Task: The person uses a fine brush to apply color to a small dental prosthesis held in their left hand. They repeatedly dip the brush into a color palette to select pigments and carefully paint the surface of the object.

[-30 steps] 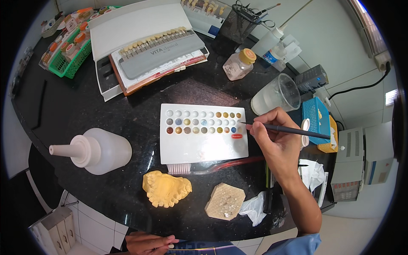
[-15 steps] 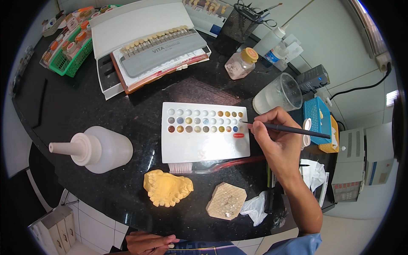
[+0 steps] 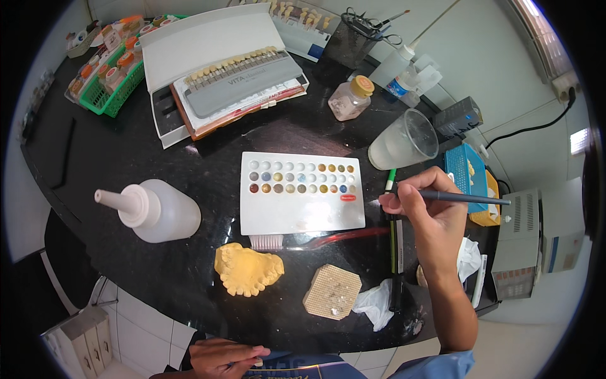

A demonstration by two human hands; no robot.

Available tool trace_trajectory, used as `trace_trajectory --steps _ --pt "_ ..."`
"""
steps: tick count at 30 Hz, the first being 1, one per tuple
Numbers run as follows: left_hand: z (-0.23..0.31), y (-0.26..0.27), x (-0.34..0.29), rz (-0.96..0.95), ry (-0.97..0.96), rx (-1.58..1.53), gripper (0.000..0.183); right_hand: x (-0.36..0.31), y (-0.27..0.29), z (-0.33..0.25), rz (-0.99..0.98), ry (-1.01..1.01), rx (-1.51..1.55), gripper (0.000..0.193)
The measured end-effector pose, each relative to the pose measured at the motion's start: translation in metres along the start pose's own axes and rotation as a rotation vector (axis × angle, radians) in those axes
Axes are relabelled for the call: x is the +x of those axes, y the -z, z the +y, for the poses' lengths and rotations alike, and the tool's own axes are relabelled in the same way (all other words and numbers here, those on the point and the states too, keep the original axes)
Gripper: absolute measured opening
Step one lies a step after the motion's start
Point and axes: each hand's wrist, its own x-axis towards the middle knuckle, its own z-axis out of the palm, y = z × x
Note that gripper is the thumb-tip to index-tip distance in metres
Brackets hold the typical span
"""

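Right of the white paint palette [image 3: 297,215], my right hand [image 3: 435,221] is closed round the dark handle of a fine brush [image 3: 470,198]; its tip is hidden by my fingers. The palette has rows of small wells, several filled with coloured pastes, and a red label. At the lower edge, my left hand [image 3: 227,357] is closed, with a small pale piece at its fingertips, too small to name. Between hand and palette lie a yellow plaster dental cast [image 3: 247,270], a beige honeycomb firing tray [image 3: 332,292] with white bits on it, and a toothbrush [image 3: 341,238].
A white squeeze bottle [image 3: 164,211] stands at left. Behind are a shade guide [image 3: 243,82] in an open box, a green basket [image 3: 110,95] of jars, an orange-lidded jar [image 3: 350,98] and a clear cup [image 3: 403,142]. Crumpled tissue [image 3: 377,304] and pens lie at right.
My right hand has drawn the brush away from the palette's right-hand wells, to the right and slightly down, uncovering a green-ended pen. The left hand stays low. The view has shifted slightly.
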Motion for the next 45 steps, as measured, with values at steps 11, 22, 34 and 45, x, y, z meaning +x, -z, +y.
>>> trace_trajectory --steps 11,22,34,45 --pt "0.006 -0.026 0.001 -0.216 0.043 -0.019 0.027 -0.136 0.026 -0.016 -0.073 0.139 0.150 0.028" --pt "0.007 -0.035 -0.002 -0.151 -0.075 0.134 0.027 -0.183 0.004 0.036 -0.285 0.035 0.358 0.015" --pt "0.012 -0.035 -0.001 -0.135 -0.061 0.227 0.032 -0.178 0.000 0.044 -0.272 0.005 0.316 0.016" --pt "0.014 -0.032 0.001 -0.197 -0.054 0.265 0.037 -0.174 -0.001 0.039 -0.316 -0.033 0.258 0.017"
